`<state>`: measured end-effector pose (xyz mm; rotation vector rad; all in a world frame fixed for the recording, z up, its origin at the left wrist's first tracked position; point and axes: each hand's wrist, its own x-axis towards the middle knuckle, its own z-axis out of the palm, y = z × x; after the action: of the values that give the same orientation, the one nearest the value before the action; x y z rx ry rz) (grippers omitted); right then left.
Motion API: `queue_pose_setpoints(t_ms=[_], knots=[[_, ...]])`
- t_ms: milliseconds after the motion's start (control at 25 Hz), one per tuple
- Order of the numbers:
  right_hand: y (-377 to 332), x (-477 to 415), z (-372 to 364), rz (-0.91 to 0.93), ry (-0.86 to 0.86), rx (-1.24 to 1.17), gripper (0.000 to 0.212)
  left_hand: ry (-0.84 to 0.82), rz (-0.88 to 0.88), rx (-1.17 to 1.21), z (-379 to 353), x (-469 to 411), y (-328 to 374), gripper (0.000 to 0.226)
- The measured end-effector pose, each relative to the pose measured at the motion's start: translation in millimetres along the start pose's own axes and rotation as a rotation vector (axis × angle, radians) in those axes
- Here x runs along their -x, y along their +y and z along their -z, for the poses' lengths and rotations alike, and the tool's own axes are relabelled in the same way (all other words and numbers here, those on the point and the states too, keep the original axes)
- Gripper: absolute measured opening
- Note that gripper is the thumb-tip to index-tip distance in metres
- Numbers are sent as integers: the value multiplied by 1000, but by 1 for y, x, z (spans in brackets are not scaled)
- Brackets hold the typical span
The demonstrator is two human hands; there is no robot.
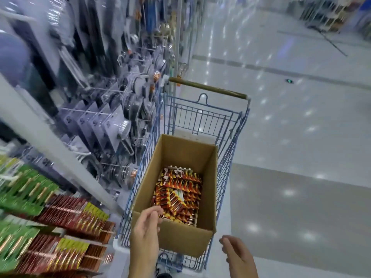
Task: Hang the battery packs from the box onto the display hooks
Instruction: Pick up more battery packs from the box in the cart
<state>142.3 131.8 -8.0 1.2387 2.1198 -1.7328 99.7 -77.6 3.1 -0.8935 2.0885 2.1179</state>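
Note:
An open cardboard box [207, 189] stands in a blue wire shopping cart [232, 145]. Red and orange battery packs [180, 195] lie piled in its bottom. My left hand [146, 227] hovers over the box's near rim with relaxed fingers and holds nothing. My right hand [236, 253] hangs to the right of the box, below its near corner, fingers loosely curled and empty. At lower left, red and green battery packs [66, 219] hang in rows on the display hooks [24, 187], blurred by motion.
Left of the cart, a shelf wall carries hooks full of grey blister-packed goods [112, 121]. A grey upright post [52, 149] crosses between these and the battery display. Glossy shop floor [301, 137] stretches to the right, with more shelving [329, 13] far off.

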Motion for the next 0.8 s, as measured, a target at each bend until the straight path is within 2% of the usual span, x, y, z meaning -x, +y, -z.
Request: queue_pose_setpoints(t_ms=[240, 480, 600, 800], knots=[[-47, -54, -30, -14, -136, 74, 9, 16, 91, -69, -25, -48, 3, 21], [-92, -129, -69, -10, -327, 271, 12, 146, 172, -167, -66, -107, -7, 17], [-99, -170, -94, -16, -390, 371, 14, 123, 293, -272, -91, -181, -43, 19], [-85, -212, -120, -100, -432, 456, 14, 109, 579, -584, -116, -294, -140, 47]])
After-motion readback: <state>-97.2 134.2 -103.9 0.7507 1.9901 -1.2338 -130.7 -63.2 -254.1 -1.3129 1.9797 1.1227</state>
